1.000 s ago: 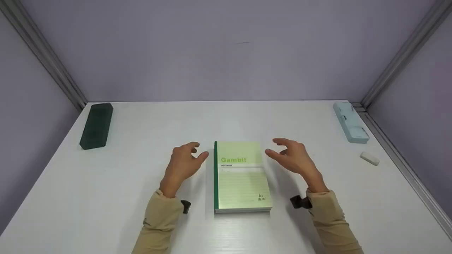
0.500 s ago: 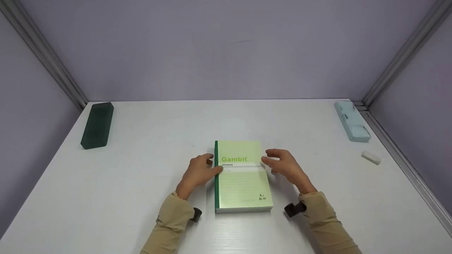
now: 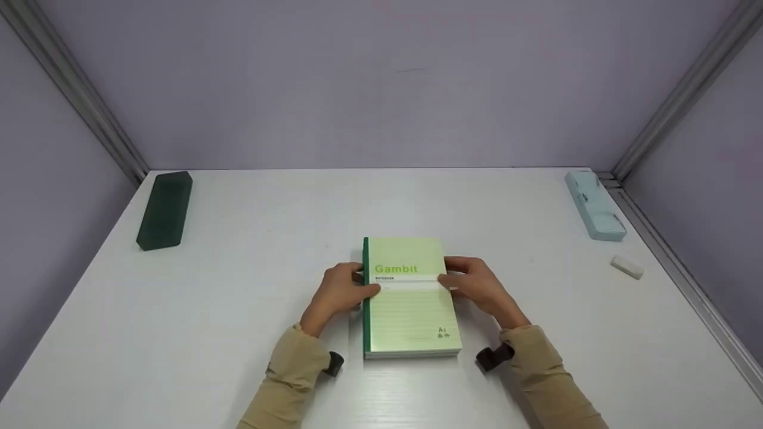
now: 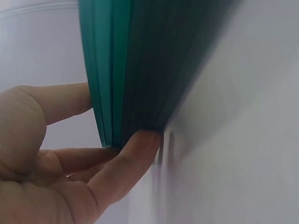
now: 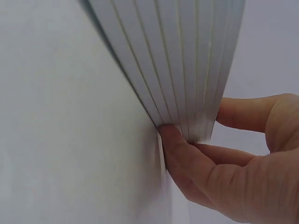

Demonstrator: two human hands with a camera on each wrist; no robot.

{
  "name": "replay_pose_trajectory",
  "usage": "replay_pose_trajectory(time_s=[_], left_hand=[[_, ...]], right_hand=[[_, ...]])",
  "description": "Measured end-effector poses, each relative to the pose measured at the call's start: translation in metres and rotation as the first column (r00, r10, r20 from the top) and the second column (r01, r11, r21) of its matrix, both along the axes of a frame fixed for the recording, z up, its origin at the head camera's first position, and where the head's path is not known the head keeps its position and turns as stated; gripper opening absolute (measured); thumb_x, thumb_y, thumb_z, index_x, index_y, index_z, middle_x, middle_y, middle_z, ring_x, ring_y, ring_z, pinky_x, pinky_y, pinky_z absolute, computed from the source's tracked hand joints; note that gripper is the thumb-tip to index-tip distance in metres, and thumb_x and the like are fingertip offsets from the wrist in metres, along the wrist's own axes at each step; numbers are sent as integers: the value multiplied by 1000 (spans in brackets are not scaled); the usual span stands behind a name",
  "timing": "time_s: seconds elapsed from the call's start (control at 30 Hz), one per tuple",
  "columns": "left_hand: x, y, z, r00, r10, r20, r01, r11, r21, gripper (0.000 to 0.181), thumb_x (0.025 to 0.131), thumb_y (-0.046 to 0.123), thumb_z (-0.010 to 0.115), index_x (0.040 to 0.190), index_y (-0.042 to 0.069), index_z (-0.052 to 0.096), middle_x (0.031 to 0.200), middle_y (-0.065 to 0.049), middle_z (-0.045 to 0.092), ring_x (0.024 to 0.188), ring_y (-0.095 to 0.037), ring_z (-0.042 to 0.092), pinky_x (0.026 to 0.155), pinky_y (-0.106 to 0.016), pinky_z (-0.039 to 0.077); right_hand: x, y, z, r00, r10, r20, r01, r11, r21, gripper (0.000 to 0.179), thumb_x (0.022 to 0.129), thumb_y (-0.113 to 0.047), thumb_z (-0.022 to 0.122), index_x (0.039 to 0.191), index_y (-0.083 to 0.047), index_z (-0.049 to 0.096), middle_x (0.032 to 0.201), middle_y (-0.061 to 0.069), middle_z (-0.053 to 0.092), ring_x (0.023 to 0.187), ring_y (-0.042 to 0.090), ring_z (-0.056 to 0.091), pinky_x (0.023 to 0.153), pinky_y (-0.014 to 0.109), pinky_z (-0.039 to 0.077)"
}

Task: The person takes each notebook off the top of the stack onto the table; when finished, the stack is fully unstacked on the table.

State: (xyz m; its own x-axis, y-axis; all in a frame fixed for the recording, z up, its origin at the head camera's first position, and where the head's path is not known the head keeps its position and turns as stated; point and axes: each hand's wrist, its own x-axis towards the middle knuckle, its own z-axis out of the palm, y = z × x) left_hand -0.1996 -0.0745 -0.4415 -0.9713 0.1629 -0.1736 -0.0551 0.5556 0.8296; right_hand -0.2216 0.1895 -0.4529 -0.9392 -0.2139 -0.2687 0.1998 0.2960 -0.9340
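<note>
A stack of notebooks [image 3: 411, 322] with pale green covers marked "Gambit" lies at the middle of the white table. My left hand [image 3: 343, 290] holds its green spine side, thumb over the top cover and fingers against the side. Across from it, my right hand [image 3: 477, 289] grips the page side in the same way. The left wrist view shows several green spines [image 4: 105, 70] with fingertips at the lower edge. Layered page edges of the stack [image 5: 173, 56] fill the upper right wrist view, the fingers pressing against them and reaching the bottom edge.
A dark green box [image 3: 165, 211] stands at the far left of the table [image 3: 268, 208]. On the far right lie a light blue case [image 3: 595, 205] and a small white eraser-like block [image 3: 627, 267]. Walls rise behind and at both sides.
Both hands have come inward and down from either side of the notebook stack and taken hold of its left and right edges. The stack stays in about the same place.
</note>
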Motion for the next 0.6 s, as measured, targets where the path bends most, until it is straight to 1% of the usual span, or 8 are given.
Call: replay_pose_trajectory(time_s=[0.07,0.2,0.37,0.5,0.6], left_hand=[[0,0,-1,1000,5,-9,-5,1000,-8,48,85,21,70,123,-5,59,108,-18,63,85,-22,62,66,-32,54],[-1,1,-1,1000,8,-17,-9,1000,-19,44,86,20,70,120,-6,60,106,-17,64,85,-22,61,69,-33,53],[0,2,-1,1000,15,-14,-15,1000,-4,43,87,17,69,122,-6,59,105,-17,64,84,-22,62,68,-33,53],[1,3,0,1000,24,-19,-24,1000,4,39,87,16,69,119,-5,61,103,-15,65,82,-20,61,66,-31,53],[1,4,2,1000,22,-23,-22,1000,0,36,87,16,70,116,-4,63,102,-14,65,83,-21,61,67,-32,52]], right_hand=[[0,0,0,1000,6,-6,-6,1000,-6,51,91,-7,60,138,3,46,139,21,47,108,27,59,88,41,50],[0,1,-1,1000,17,-17,-17,1000,0,51,91,-7,60,138,4,45,139,21,47,110,27,58,88,41,50],[-1,1,-1,1000,7,-3,-7,1000,9,51,90,-7,61,138,3,46,138,20,48,109,27,58,88,41,50],[-1,2,-1,1000,9,-7,-9,1000,7,51,91,-8,60,138,4,46,138,21,48,110,27,58,89,42,50],[-1,2,-2,1000,11,-9,-11,1000,-2,51,91,-7,60,139,4,45,138,21,48,111,27,58,90,42,50]])
